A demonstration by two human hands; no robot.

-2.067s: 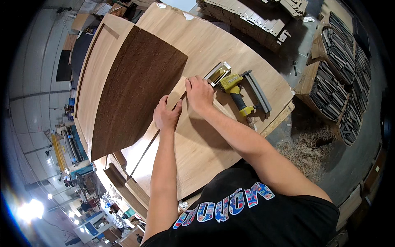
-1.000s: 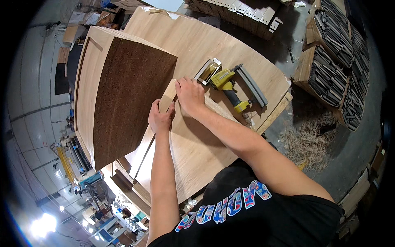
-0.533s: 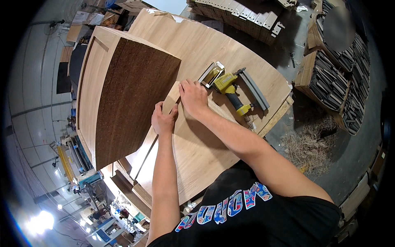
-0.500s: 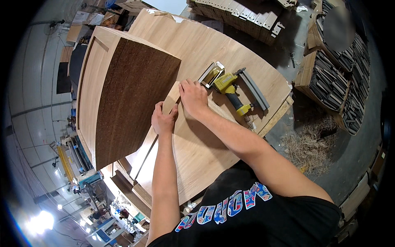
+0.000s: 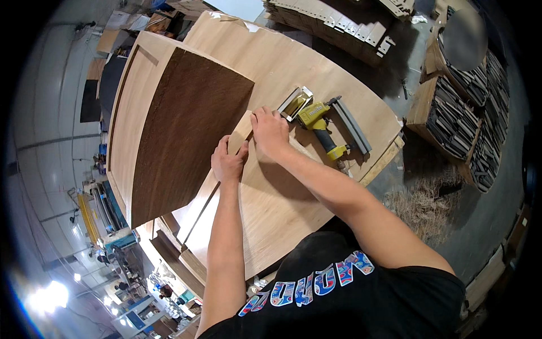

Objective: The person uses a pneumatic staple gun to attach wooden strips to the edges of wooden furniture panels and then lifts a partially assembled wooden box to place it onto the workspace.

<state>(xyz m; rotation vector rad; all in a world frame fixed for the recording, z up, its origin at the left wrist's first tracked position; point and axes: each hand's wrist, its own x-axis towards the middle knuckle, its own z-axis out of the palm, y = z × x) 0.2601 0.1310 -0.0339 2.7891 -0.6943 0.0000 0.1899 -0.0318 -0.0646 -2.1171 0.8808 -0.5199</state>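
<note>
My left hand grips the near part of a narrow light-wood strip, its fingers bent over it and the thumb on the other side. Farther along the same strip, my right hand curls its fingers over the edge. The strip lies beside a tall wood-grain cabinet box, whose dark brown side faces me. Both rest on a broad light-wood board. Right of my right hand lies a yellow-green nail gun with a grey magazine. A small open box sits against its head.
Stacked boards with white end plates stand beyond the far edge. Cartons full of dark strips are on the floor at right, near a heap of pale shreds. At lower left, wooden frame pieces show below the board.
The whole view has shifted slightly. Both hands keep their hold on the wooden strip, and the nail gun stays where it lay.
</note>
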